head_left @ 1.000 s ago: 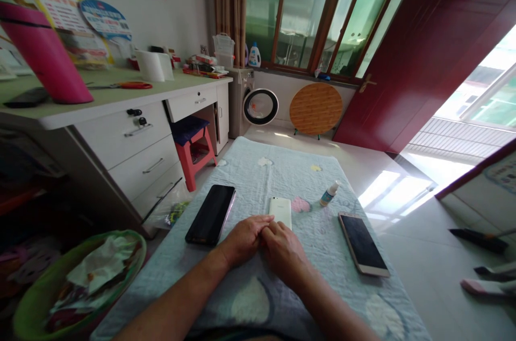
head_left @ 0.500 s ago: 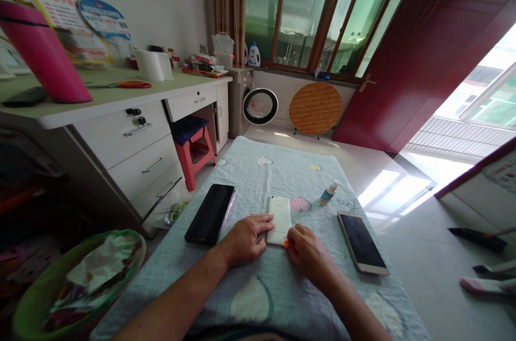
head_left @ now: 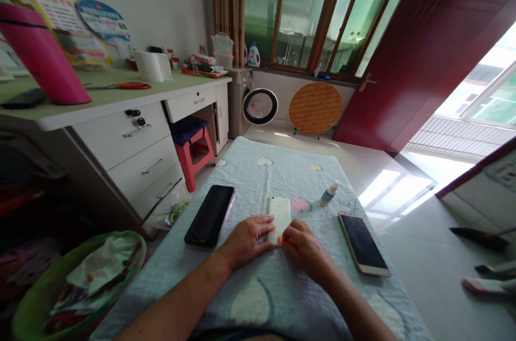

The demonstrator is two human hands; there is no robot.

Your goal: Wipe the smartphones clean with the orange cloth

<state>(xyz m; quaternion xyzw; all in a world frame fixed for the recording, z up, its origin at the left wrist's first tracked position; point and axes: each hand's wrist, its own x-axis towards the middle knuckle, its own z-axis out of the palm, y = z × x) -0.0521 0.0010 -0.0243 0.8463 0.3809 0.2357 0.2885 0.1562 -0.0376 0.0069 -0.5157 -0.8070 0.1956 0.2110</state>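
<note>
A white smartphone [head_left: 279, 211] lies back up on the blue patterned cloth [head_left: 282, 161]. My left hand [head_left: 250, 234] steadies it from the left, fingers on its back and thumb by its lower edge. With fingers curled, my right hand [head_left: 300, 241] pinches a small orange piece [head_left: 281, 240] against the phone's lower right part; most of that piece is hidden. To the left lies a black-screened phone [head_left: 212, 214], and on the right a gold-framed phone [head_left: 363, 244], screen up. A small spray bottle [head_left: 329, 193] lies tilted beyond my right hand.
A white desk [head_left: 121, 139] stands along the left wall, with a red stool [head_left: 196, 155] under it. At lower left sits a green waste basket [head_left: 139, 255] with crumpled paper. An open-doored washing machine [head_left: 241, 96] and a round wooden tabletop [head_left: 315, 108] are farther back.
My right hand has moved slightly left and up over the phone's lower end, with the orange piece. My left thumb has stretched out toward the phone's bottom edge.
</note>
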